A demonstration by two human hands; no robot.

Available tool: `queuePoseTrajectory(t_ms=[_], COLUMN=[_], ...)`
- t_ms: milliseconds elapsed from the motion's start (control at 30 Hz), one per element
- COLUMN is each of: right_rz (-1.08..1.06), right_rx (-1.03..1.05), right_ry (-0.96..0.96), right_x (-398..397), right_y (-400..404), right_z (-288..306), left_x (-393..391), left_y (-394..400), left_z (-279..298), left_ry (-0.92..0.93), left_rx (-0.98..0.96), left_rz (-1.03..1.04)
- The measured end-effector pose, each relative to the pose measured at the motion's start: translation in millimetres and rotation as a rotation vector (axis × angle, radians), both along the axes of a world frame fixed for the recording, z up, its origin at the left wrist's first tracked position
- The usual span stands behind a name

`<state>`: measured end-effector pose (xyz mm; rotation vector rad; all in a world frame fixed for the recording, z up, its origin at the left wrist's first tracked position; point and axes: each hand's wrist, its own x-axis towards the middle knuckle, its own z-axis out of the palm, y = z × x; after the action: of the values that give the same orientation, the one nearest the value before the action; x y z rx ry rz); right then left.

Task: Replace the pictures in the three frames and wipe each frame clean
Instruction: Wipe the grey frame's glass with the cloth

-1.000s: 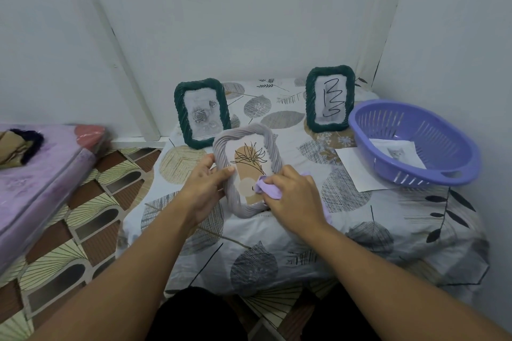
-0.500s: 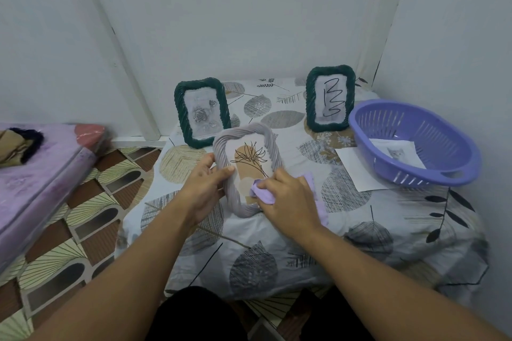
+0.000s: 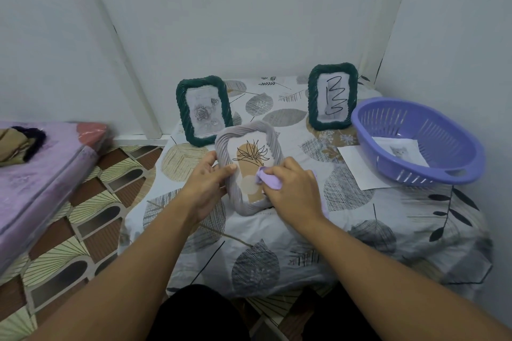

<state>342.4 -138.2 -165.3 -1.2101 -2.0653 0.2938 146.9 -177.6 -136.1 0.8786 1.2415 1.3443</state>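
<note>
A grey rope-edged frame (image 3: 246, 133) with a plant drawing leans tilted on the leaf-print table cover. My left hand (image 3: 206, 183) grips its left edge, thumb on the front. My right hand (image 3: 291, 188) holds a bunched lilac cloth (image 3: 267, 178) and presses it on the lower right of the frame's glass. Two dark green frames stand upright behind: one with a rose picture (image 3: 203, 111) at the left, one with a black squiggle (image 3: 332, 95) at the right.
A purple plastic basket (image 3: 454, 130) at the right holds a cat picture (image 3: 399, 151). A white sheet of paper (image 3: 357, 166) lies partly under it. A purple mattress (image 3: 41, 174) sits at the left, beside a patterned floor. Walls close in behind and to the right.
My right hand has slid the cloth up and left across the lower glass of the grey frame. The left hand keeps its grip and the frame stays put.
</note>
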Motion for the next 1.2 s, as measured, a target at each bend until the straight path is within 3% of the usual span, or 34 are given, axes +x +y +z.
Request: queuePoseTrajectory(t_ms=[167, 300, 467, 600, 767, 1200], right_rz=[0.099, 0.010, 0.121, 0.000, 0.118, 0.017], right_rx=[0.069, 0.015, 0.059, -0.014, 0.044, -0.015], right_ry=[-0.065, 0.024, -0.061, 0.007, -0.039, -0.002], right_x=[-2.9, -1.0, -1.6, 5.0, 2.7, 7.9], right_y=[-5.8, 1.3, -5.6, 5.4, -4.7, 5.0], right_z=[-3.3, 1.1, -2.5, -1.1, -3.1, 0.6], left_x=[-0.8, -0.5, -0.6, 0.2, 0.6, 0.0], left_y=[0.1, 0.8, 0.5, 1.2, 0.7, 0.9], left_z=[-1.7, -0.6, -1.3, 0.0, -0.6, -0.9], left_ry=[-0.009, 0.001, -0.003, -0.008, -0.019, -0.002], left_rx=[-0.005, -0.003, -0.005, -0.008, -0.010, -0.008], left_rz=[0.007, -0.002, 0.006, 0.005, 0.017, 0.012])
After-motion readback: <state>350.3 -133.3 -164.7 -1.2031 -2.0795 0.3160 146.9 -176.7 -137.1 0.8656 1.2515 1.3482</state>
